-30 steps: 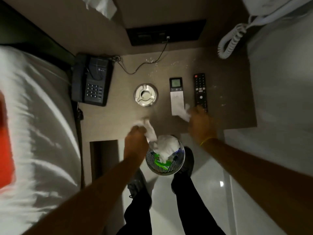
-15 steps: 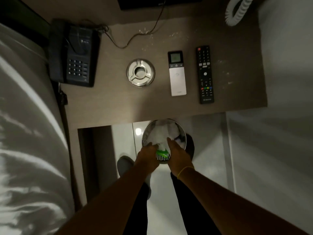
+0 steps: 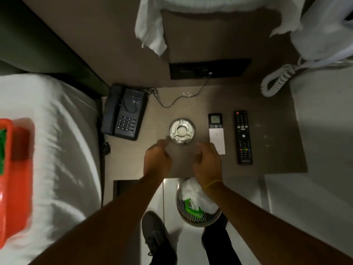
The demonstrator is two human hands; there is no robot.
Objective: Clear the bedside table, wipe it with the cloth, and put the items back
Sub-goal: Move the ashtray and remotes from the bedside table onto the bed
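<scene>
Four items sit on the bedside table (image 3: 133,165) at the centre of the frame: a dark telephone (image 3: 125,111) at its left edge, a round metal ashtray (image 3: 182,130) in the middle, a white remote (image 3: 216,132) just right of that, and a black remote (image 3: 243,136) further right. Both hands hover low over the near part of the tabletop, just below the ashtray; the left hand (image 3: 157,161) and the right hand (image 3: 207,163) are each loosely curled, fingers bent inward and clamped on nothing that can be made out, though motion blur softens the fingertips. Pale specks dot the surface near the cord toward the back and near the right edge, so the wiping looks not yet done. Clearing, by this judgement, is only at its start, since every item is on the table. A white cloth (image 3: 150,29) hangs at the top of the frame, well apart from the hands. Below the table edge, a metal bin (image 3: 198,221) at lower centre holds white tissue and a green wrapper. Left to do: lift the items off, wipe, return them.
</scene>
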